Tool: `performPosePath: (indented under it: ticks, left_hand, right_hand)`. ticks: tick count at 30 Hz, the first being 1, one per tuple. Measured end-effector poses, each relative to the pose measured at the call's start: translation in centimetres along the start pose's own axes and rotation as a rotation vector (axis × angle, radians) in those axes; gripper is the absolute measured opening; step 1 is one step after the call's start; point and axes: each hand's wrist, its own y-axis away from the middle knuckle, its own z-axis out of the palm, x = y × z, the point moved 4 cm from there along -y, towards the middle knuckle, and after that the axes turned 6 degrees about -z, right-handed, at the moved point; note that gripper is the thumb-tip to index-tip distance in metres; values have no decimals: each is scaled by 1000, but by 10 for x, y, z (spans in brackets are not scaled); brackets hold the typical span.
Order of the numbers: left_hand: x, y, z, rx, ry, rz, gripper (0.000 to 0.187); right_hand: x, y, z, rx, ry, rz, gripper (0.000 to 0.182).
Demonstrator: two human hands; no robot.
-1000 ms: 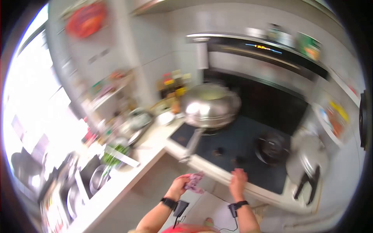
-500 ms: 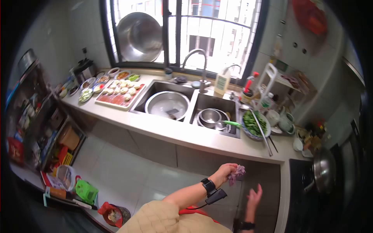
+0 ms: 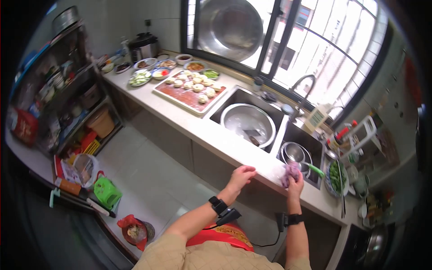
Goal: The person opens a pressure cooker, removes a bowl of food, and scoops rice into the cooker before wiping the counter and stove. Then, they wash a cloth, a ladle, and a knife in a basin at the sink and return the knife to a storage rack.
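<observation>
A crumpled purple cloth [image 3: 291, 174] is in my right hand [image 3: 295, 184], whose fingers close around it at the counter's front edge, near the right sink. My left hand [image 3: 241, 177] is in front of the counter, fingers bent together; whether anything small is between them does not show. Behind the hands, a large metal basin [image 3: 248, 123] stands in the left sink with a dark utensil in it. Smaller metal bowls [image 3: 294, 153] and a green handle [image 3: 316, 170] are at the right sink.
A red board [image 3: 180, 96] with pale dough pieces lies left of the sinks, beside small dishes [image 3: 140, 77]. Leafy greens [image 3: 336, 176] fill a bowl at the right. A shelf [image 3: 67, 90] stands at the left, and a bin [image 3: 137, 231] is on the floor.
The view has turned. The purple cloth has passed from my left hand to my right hand, which was open and empty before. Both hands are now nearer the counter.
</observation>
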Motion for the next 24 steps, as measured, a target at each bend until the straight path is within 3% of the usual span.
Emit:
performPosePath:
  ticks: [2, 4, 6, 9, 10, 11, 13, 14, 15, 16, 18, 19, 22, 24]
  left_hand:
    - [7, 5, -41, 99, 6, -23, 20]
    - [2, 1, -78, 228, 82, -80, 18]
    - [10, -5, -97, 232, 78, -53, 20]
    - [59, -19, -97, 197, 58, 115, 22]
    - [92, -23, -89, 157, -46, 259, 21]
    - [122, -35, -81, 109, -134, 544, 16]
    - [199, -28, -49, 132, -324, 807, 17]
    - [236, -19, -28, 134, -407, 752, 18]
    - [270, -7, -5, 147, -456, 943, 10]
    - [300, 0, 19, 141, -610, 963, 6]
    - [333, -18, 69, 216, -950, 1099, 13]
    - [350, -16, 91, 216, -1173, 1202, 19]
    - [379, 20, 138, -75, -1189, 1226, 27]
    - [379, 13, 153, -115, -1223, 1304, 23]
  right_hand:
    - [20, -13, -6, -35, 780, -240, 43]
    - [65, -16, 2, -343, 998, -154, 52]
    - [69, -13, 25, -327, 1119, -219, 56]
    - [65, -17, 76, -461, 1038, -281, 61]
    - [58, -22, 96, -522, 1032, -294, 61]
    - [43, -21, 118, -571, 1023, -312, 61]
    - [49, -23, 149, -657, 951, -407, 62]
    - [50, -29, 164, -702, 941, -429, 62]
    - [50, -31, 180, -773, 897, -499, 63]
    - [50, -30, 194, -847, 851, -565, 64]
    - [0, -20, 227, -1082, 976, -485, 59]
    - [-2, -22, 242, -1156, 912, -608, 58]
    - [-11, -27, 276, -1277, 777, -827, 57]
    - [-14, -27, 293, -1301, 741, -867, 57]
